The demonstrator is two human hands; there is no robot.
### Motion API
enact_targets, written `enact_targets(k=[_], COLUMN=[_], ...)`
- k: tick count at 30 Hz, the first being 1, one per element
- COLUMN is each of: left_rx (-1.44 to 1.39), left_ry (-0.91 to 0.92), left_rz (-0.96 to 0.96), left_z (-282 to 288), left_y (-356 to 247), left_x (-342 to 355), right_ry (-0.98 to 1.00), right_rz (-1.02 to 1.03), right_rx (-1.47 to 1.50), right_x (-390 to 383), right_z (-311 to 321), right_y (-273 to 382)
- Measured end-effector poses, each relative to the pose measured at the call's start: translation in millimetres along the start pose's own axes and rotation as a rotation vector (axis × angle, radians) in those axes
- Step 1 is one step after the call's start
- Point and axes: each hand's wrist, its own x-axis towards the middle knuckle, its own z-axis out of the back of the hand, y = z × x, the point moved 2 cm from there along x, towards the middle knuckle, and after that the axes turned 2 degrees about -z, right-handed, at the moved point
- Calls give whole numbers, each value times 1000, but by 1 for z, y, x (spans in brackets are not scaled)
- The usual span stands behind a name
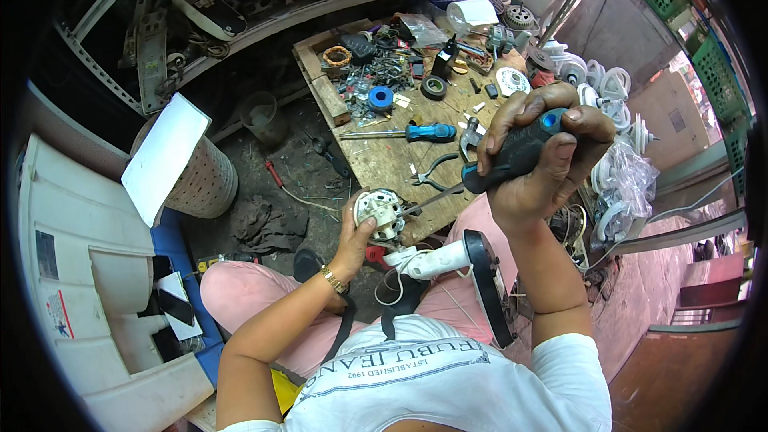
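My left hand (350, 246) is closed around the white motor housing (376, 210) of an electric fan, above my lap. A white fan neck (436, 261) with loose wire hangs below the housing and leads to a dark, flat-edged fan base (490, 292) between my knees. Raised on the right, my right hand (548, 164) wraps round the thick black handle of a screwdriver (518, 158) with blue parts. Its metal shaft slants down left to the housing's right side. Whether the tip sits in a screw is too small to tell.
The wooden worktable (376, 164) ahead carries a blue-handled screwdriver (432, 133), pliers (436, 172), a hammer (470, 136), a blue tape roll (381, 98) and piled small parts. White fan parts (616, 216) in plastic lie right; a perforated bin (204, 180) stands left.
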Motion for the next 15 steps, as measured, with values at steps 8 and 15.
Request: enact_targets(k=[8,15], left_rx=[20,-22], left_ry=[-7,3], left_rz=[-13,-12], left_z=[2,-1], left_y=[0,1], left_x=[0,2], right_ry=[10,348], right_rz=[-10,132], right_rx=[8,-107], right_x=[-3,4], right_z=[-1,-1], right_y=[-3,17])
